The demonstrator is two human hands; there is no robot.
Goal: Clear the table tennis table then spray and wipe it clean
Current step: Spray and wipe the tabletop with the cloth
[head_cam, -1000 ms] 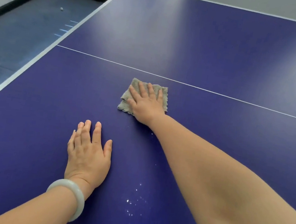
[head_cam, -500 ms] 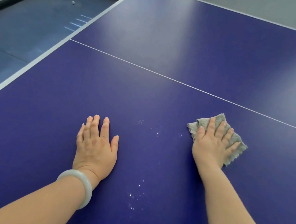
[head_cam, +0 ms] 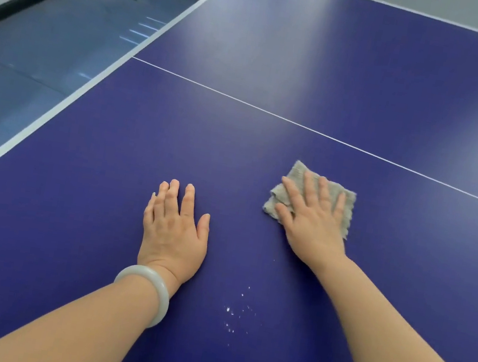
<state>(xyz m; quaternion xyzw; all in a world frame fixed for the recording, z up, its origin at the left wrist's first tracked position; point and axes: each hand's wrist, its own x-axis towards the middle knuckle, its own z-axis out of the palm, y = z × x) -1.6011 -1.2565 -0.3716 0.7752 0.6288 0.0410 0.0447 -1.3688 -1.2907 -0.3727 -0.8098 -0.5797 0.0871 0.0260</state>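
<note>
Cloth [head_cam: 317, 190]: grey, folded, likely soft, light and limp; lies right of centre on the blue worktop [head_cam: 281, 62]. Right hand [head_cam: 316, 221] presses it flat, fingers spread. Best handled under the palm. Left hand [head_cam: 175, 227] flat, empty. Droplets [head_cam: 236, 315] near.

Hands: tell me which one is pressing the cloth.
The right hand, fingers spread flat on the folded grey cloth. The left hand, the one with the pale bangle on its wrist, rests flat on the bare blue table.
</note>
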